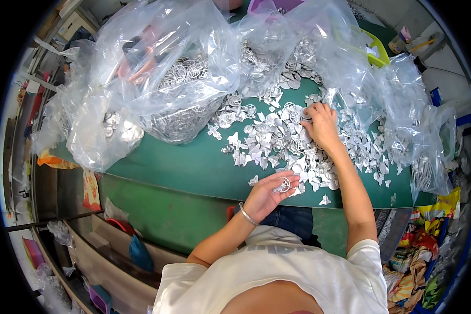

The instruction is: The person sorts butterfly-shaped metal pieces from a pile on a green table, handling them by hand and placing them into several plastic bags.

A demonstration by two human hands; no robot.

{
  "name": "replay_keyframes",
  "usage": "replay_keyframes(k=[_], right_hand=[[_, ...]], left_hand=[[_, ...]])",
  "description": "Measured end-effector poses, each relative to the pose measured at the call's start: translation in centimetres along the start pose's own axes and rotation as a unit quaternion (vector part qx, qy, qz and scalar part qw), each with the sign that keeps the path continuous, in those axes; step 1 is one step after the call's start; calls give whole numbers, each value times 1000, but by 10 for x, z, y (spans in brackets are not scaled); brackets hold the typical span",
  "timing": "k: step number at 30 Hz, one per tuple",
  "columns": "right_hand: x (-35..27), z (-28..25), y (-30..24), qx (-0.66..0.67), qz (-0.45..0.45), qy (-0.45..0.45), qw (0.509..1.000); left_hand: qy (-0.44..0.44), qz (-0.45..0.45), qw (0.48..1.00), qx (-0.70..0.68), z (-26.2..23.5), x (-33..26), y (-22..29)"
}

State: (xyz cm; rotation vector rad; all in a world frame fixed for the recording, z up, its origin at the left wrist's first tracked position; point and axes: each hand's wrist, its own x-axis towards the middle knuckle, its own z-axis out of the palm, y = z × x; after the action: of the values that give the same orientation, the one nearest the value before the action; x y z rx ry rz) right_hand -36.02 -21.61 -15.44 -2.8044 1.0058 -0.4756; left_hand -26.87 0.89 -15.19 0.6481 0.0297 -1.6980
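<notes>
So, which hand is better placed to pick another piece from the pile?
Probably the right hand: it is bent down over the pile of silvery pieces, while the left hand is occupied, holding a round openwork piece by the near edge of the green table.

That tabletop over there is green, with a loose heap of small silvery pieces spread over its middle and right. On the left sits a bulging clear bag full of similar pieces, a smaller clear bag beside it; another plastic bag slumps at the right end.
</notes>
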Motion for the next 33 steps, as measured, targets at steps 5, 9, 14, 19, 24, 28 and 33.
replay_keyframes(k=[5, 9, 14, 19, 24, 28, 33], right_hand=[[-2, 11, -9, 27, -26, 75, 997], [5, 13, -13, 102, 7, 69, 992], [-23, -30, -33, 387, 191, -148, 890], [-48, -39, -42, 334, -19, -168, 927], [-41, -32, -29, 148, -56, -42, 987], [-50, -40, -41, 404, 101, -132, 899], [-48, -22, -48, 354, -35, -129, 926]], left_hand=[[2, 6, 1000, 2, -3, 0, -2], [4, 12, 1000, -1, 0, 4, 1], [45, 59, 995, -61, 9, 1, 4], [21, 30, 998, -53, -1, 6, 2], [-5, -17, 1000, 0, -12, 3, -5], [53, 21, 997, -46, 10, -2, 1], [22, 38, 997, -58, -5, 2, -3]])
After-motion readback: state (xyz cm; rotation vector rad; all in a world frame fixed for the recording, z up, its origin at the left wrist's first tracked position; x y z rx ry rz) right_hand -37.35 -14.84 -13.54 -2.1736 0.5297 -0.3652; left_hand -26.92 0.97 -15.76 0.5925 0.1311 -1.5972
